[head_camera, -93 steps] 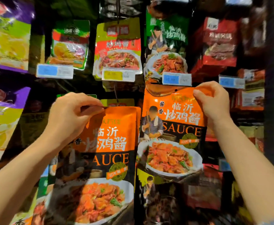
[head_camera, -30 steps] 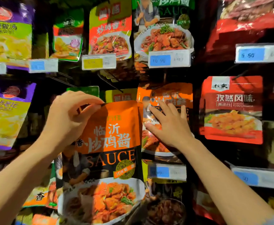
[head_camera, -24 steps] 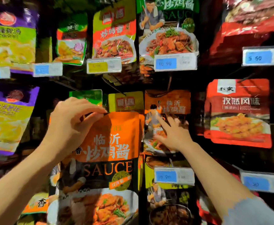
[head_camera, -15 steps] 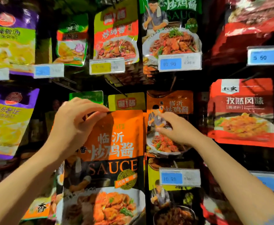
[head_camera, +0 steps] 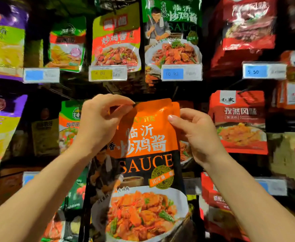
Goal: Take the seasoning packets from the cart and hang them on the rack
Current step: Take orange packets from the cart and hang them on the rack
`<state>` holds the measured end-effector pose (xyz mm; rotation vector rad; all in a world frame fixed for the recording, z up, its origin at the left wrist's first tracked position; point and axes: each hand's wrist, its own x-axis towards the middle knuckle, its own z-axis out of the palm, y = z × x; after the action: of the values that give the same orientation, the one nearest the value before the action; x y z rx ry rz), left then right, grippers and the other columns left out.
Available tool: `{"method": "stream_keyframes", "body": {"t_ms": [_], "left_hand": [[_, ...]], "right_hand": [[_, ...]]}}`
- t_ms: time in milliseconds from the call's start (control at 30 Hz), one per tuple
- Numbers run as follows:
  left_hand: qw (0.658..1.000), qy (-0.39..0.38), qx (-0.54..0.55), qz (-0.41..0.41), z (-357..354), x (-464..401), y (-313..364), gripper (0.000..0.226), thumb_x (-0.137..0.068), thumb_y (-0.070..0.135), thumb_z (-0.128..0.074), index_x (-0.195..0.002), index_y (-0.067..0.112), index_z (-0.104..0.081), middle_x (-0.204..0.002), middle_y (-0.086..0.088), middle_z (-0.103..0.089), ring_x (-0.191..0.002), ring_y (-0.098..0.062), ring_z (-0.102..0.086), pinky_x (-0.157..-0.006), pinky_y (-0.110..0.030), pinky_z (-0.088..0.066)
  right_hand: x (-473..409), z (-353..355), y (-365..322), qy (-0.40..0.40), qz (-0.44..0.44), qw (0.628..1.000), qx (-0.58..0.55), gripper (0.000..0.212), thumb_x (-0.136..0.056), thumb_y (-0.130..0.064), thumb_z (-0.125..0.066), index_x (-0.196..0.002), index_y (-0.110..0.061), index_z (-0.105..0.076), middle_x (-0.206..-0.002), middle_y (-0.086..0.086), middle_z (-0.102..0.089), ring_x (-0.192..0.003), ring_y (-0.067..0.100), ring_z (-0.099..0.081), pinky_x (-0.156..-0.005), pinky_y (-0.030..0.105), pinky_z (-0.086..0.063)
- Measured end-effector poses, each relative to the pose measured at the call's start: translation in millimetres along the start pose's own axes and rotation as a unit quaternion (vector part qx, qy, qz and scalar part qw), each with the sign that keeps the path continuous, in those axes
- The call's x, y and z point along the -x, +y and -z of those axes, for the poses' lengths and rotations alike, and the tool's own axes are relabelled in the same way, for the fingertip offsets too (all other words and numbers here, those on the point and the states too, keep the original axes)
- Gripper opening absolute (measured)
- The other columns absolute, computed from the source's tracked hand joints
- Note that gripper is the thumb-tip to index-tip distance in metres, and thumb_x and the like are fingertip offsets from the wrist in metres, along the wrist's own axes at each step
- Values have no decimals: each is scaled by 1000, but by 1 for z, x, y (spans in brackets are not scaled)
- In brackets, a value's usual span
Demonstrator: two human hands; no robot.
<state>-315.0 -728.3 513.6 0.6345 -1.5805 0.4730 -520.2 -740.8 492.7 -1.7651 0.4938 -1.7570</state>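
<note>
Dim store aisle, dark rack (head_camera: 206, 88) wall to wall. Blue price tag (head_camera: 180, 73) mid-row; yellow price tag (head_camera: 108, 74) left of it, 5.50 tag (head_camera: 263, 72) far right.

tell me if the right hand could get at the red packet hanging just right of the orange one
Probably yes: the red packet hangs beside the right hand with nothing between them, but that hand is pinching the orange packet and must let go first.

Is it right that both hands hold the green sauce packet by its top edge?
Not quite: the packet is orange, not green, as the head view shows. The left hand and right hand do both hold it by its top edge.
</note>
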Motion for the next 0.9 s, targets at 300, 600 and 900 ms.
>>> {"method": "stream_keyframes", "body": {"t_ms": [300,600,900], "left_hand": [[998,-3,50,28,-34,-9,14,7,-80,15,-73,-84,20,-75,-79,17,-67,-79,6,-61,-69,-6,-39],[978,-135,114,113,-47,-25,7,22,-74,25,-77,-83,40,-65,-89,17,-69,-86,8,-62,-76,-12,-44],[909,-45,334,244,-50,1,-10,36,-72,3,-75,-99,25,-67,-80,7,-71,-74,-2,-65,-64,-18,-53]], "right_hand": [[5,10,-18,124,-10,992,25,11,-83,-14,-68,-75,-7,-67,-64,5,-70,-57,15,-66,-53,26,-55],[-11,34,-31,225,21,970,95,15,-87,-7,-63,-72,-11,-65,-57,1,-65,-52,14,-62,-52,27,-53],[-16,43,-32,257,32,957,131,17,-87,-9,-64,-72,-16,-66,-67,5,-69,-61,20,-66,-65,41,-56]]}}
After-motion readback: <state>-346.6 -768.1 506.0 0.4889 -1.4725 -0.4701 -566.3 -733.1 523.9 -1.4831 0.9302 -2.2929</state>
